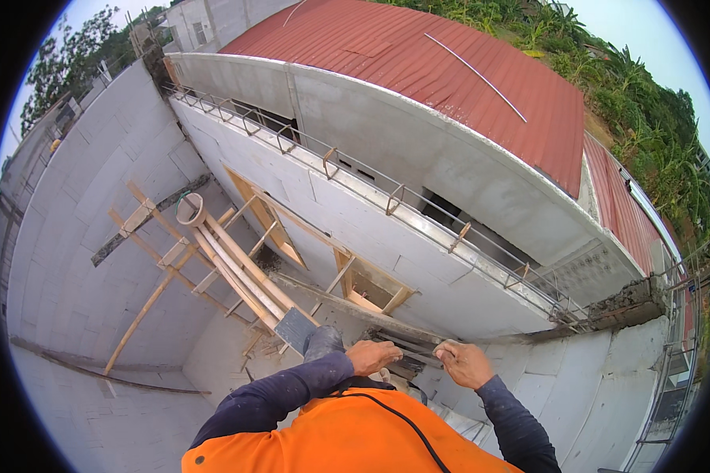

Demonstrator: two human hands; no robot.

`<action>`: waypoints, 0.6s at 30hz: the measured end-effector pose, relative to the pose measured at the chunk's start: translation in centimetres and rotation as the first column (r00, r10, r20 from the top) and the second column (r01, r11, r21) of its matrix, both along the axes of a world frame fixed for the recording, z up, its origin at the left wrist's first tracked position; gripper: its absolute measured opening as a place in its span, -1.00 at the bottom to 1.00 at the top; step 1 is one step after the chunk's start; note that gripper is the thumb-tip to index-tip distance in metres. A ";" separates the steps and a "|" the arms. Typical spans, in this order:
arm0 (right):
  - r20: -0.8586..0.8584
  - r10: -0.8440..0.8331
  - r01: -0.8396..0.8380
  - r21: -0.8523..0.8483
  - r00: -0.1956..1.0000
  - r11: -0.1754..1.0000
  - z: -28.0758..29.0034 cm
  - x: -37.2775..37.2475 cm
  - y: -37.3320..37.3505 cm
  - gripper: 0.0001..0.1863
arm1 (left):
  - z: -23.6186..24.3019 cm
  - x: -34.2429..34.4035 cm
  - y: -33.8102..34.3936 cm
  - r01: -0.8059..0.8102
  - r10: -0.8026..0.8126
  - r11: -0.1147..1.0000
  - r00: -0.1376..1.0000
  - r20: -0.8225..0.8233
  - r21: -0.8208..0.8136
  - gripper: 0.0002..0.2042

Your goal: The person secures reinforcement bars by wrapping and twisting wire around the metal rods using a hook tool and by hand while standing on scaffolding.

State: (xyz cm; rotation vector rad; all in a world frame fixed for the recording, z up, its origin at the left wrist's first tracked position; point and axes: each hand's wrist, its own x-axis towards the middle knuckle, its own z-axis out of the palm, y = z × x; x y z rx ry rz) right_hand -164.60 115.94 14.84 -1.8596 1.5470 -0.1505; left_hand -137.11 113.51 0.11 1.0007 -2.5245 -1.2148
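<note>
My left hand (373,357) is in front of my chest, its fingers stretched loosely to the right and nothing visible in them. To its right, my right hand (464,363) is raised with fingers curled and thumb pressed in. Whatever may be in that pinch is too small to make out. Just beyond the right hand runs the end of a long wooden plank (355,305); I cannot tell whether the fingers touch it. Left of my hands, a dusty grey boot or trouser leg (323,342) shows beside a small grey board (295,329) lying on long wooden poles (241,272).
A bucket (189,210) sits at the poles' far end, by timber scaffolding (166,260). White block walls (95,173) enclose a drop to the floor below. A rebar cage (327,162) tops the far wall (292,189). Beyond is a red metal roof (418,79).
</note>
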 end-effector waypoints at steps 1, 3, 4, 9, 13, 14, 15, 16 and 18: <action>-0.062 -0.064 0.054 -0.159 0.996 0.986 -0.2 0.1 0.6 -0.76 | 1.4 -0.3 -0.8 -0.030 0.031 0.999 0.999 0.032 -0.012 -0.73; -0.176 -0.037 -0.001 -0.208 0.984 0.978 -2.0 0.0 1.2 -0.79 | 1.8 -0.4 -1.9 -0.073 0.077 0.996 0.994 0.081 -0.056 -0.73; -0.232 -0.025 -0.030 -0.228 0.972 0.973 -2.9 0.1 1.1 -0.80 | 1.0 -0.1 -2.5 -0.084 0.092 0.992 0.992 0.089 -0.096 -0.73; -0.147 -0.020 -0.031 -0.334 0.989 0.942 -5.5 1.9 -0.4 -0.81 | -4.0 0.4 -4.3 -0.218 0.227 0.966 0.973 0.052 -0.140 -0.71; -0.089 -0.093 0.050 -0.400 0.992 0.915 -4.4 2.3 -2.1 -0.80 | -3.5 -0.4 -5.4 -0.299 0.289 0.952 0.948 -0.136 -0.061 -0.71; -0.041 -0.110 0.081 -0.438 0.993 0.895 -3.9 2.0 -2.2 -0.80 | -3.8 -0.8 -5.4 -0.318 0.295 0.943 0.935 -0.195 -0.096 -0.73; -0.068 -0.113 0.069 -0.457 0.991 0.887 -3.3 1.4 -2.3 -0.80 | -4.2 -1.0 -4.7 -0.327 0.291 0.938 0.925 -0.246 -0.118 -0.74; -0.079 -0.129 0.087 -0.398 0.988 0.913 -5.1 0.0 -2.9 -0.80 | -5.3 -1.9 -4.4 -0.278 0.271 0.961 0.940 -0.208 -0.003 -0.72; -0.179 -0.173 0.116 -0.290 0.969 0.950 -3.1 -1.8 -2.9 -0.83 | -0.9 -3.6 -5.0 -0.167 0.200 0.967 0.965 -0.168 0.193 -0.70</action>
